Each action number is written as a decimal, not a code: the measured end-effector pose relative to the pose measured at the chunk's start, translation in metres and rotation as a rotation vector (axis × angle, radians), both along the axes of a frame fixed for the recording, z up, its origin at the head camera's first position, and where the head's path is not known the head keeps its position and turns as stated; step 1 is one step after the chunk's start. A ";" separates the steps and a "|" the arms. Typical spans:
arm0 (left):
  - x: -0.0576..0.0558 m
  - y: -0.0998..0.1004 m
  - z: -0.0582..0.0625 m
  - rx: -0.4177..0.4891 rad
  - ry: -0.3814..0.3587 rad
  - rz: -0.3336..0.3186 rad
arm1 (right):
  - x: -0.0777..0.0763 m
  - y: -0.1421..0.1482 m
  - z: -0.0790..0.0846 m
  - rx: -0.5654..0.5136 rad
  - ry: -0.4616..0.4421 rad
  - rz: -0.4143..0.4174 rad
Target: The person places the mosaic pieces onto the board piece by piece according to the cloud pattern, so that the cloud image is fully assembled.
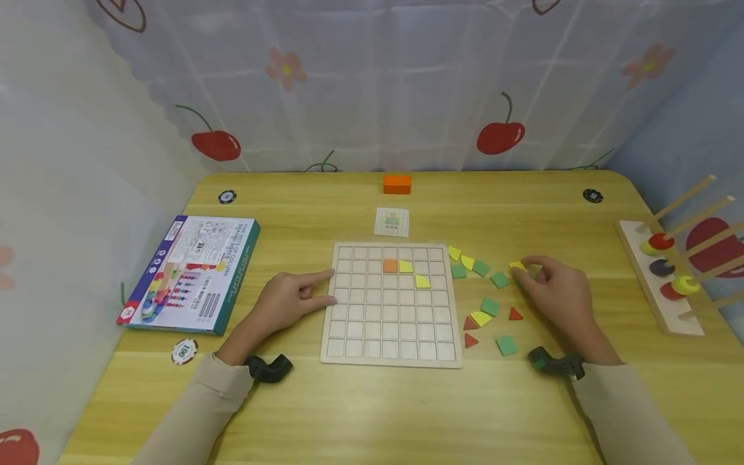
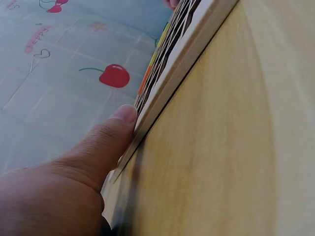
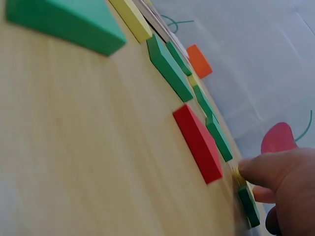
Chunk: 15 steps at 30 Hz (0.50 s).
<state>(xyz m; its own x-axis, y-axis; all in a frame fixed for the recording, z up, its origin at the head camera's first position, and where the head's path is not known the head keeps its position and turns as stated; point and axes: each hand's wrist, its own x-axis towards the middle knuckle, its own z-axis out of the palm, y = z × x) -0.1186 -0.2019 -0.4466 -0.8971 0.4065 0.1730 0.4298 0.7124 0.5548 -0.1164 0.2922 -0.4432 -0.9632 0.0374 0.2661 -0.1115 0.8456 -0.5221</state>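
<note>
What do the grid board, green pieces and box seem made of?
Grid board: likely plain wood or plywood, matte; pale tan surface and edge.
Green pieces: painted wood or plastic, can't tell which; smooth, uniform colour, crisp edges.
Box: probably printed cardboard, perhaps slightly glossy; graphics and text cover its flat top.

The head view looks forward and down across the worktop [image 1: 401, 413]. Both wrist views sit low and close, tilted: the left along the board [image 1: 381, 314], the right past a red tile [image 3: 198, 145]. All three share the cherry-print curtain [image 1: 372, 110].
</note>
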 end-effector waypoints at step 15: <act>-0.001 0.001 0.001 -0.015 -0.008 0.003 | -0.002 -0.005 -0.002 0.051 -0.008 -0.026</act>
